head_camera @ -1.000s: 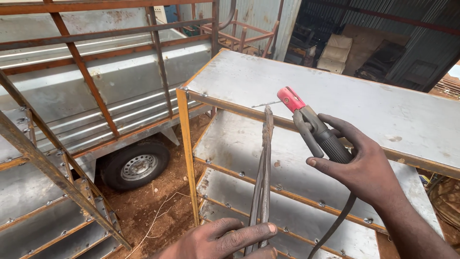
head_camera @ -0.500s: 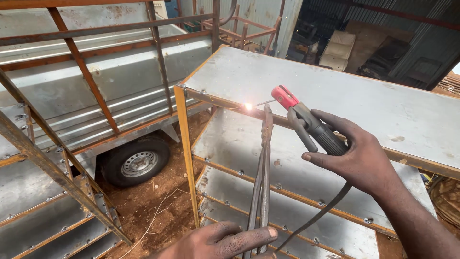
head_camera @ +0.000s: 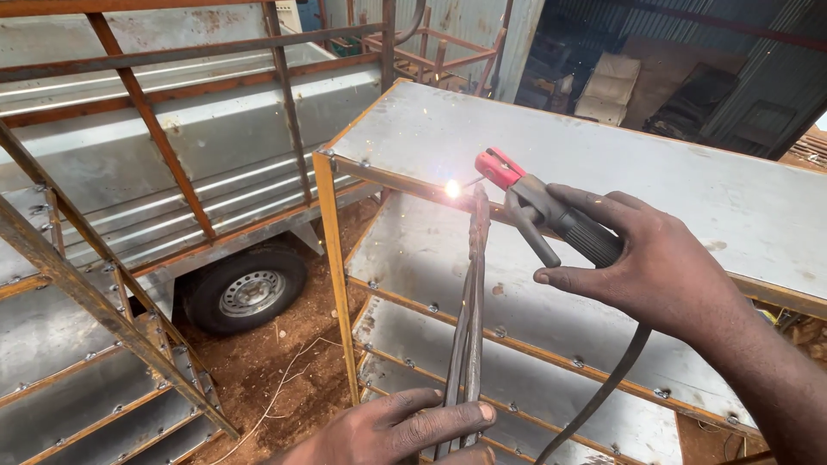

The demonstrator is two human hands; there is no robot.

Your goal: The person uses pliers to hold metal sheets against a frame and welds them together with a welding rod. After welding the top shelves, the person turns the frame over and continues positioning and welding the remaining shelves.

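My right hand (head_camera: 655, 258) grips a welding electrode holder (head_camera: 538, 202) with a red jaw tip and a black handle; its cable (head_camera: 603, 387) hangs down below the wrist. A bright spark (head_camera: 452, 188) burns at the electrode's end, on the rusty top rail of a sheet-metal frame (head_camera: 603, 164). My left hand (head_camera: 396, 426), at the bottom edge, holds thin dark metal rods (head_camera: 469, 319) upright, their top ends touching the rail beside the spark.
A metal trailer (head_camera: 155, 172) with a rusty angle-iron frame and a black wheel (head_camera: 245, 293) stands to the left on brown dirt. Another rusty frame (head_camera: 77, 301) slants across the lower left. A corrugated wall and stacked goods lie behind.
The electrode holder moved left and down to the rail and an arc has lit, growing brighter. My left hand keeps holding the rods.
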